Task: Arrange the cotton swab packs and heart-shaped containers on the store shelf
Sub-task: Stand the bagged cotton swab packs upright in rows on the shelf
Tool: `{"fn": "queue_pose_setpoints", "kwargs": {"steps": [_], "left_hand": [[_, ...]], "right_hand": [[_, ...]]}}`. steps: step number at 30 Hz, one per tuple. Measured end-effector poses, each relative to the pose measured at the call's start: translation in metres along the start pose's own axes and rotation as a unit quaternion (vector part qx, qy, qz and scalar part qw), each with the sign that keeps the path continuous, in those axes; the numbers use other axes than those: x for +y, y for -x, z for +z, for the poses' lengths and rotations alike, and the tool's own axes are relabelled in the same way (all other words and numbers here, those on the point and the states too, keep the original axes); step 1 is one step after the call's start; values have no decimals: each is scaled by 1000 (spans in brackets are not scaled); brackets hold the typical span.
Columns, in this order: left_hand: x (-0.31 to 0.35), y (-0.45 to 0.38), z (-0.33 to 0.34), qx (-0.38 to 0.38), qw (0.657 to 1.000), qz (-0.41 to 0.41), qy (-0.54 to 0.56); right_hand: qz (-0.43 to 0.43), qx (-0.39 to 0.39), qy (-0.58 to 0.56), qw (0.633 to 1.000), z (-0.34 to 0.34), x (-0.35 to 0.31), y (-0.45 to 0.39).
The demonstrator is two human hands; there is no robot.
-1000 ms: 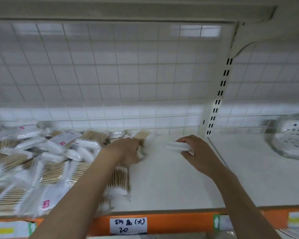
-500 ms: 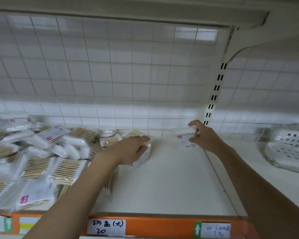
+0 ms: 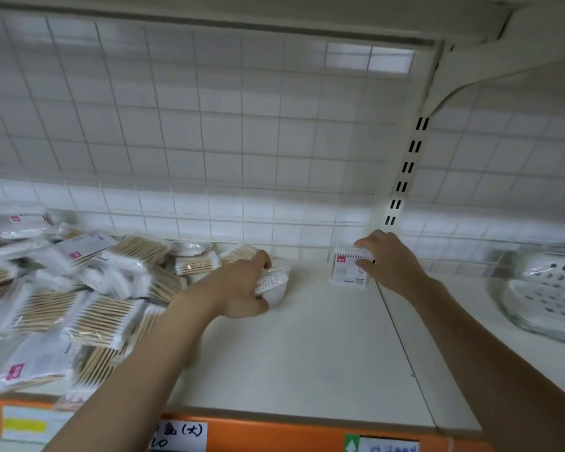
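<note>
- White shelf (image 3: 307,347) with a wire-grid back panel (image 3: 209,141) in front of me, orange price rail (image 3: 274,435) along its front edge with a handwritten label (image 3: 180,435).
- My right hand (image 3: 388,262) is at the back right corner, beside the slotted upright (image 3: 405,164); its fingers (image 3: 362,264) curl round one cotton swab pack (image 3: 346,269), which stands upright on the shelf against the grid. That looks like the first pack of a new row.
- My left hand (image 3: 242,288) grips a second swab pack (image 3: 273,283) at the edge of the heap, fingers wrapped over its top; the pack seems to be a clear bag of white-tipped swabs, though blur makes that hard to confirm.
- Most of the work is left: the heap of swab packs (image 3: 62,288) on the left of the shelf lies jumbled, packs overlapping at all angles.
- Bare shelf lies between the heap and the standing pack, room for rows, I judge.
- Next bay to the right holds white perforated plastic trays (image 3: 545,288); I can't tell whether these are the heart-shaped containers.
- So I judge this as an early stage: one pack placed, one in hand, the rest unsorted.
</note>
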State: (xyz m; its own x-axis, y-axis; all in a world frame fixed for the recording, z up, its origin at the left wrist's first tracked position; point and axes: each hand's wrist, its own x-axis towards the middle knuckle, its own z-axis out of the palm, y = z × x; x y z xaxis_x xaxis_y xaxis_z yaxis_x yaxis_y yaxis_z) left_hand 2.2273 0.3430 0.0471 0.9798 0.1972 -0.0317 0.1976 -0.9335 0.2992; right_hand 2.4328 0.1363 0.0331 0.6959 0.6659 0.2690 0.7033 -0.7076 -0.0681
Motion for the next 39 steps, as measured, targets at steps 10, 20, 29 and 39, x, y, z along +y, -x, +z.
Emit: {"fn": "queue_pose_setpoints", "kwargs": {"steps": [10, 20, 29, 39], "left_hand": [[4, -8, 6, 45, 998, 27, 23], [2, -10, 11, 77, 996, 24, 49], [1, -14, 15, 85, 995, 21, 56], [5, -16, 17, 109, 991, 33, 71]], "right_hand": [[26, 2, 13, 1000, 2, -7, -16], [47, -6, -48, 998, 19, -3, -37], [11, -10, -47, 999, 20, -5, -42], [12, -41, 6, 999, 18, -3, -43]]}}
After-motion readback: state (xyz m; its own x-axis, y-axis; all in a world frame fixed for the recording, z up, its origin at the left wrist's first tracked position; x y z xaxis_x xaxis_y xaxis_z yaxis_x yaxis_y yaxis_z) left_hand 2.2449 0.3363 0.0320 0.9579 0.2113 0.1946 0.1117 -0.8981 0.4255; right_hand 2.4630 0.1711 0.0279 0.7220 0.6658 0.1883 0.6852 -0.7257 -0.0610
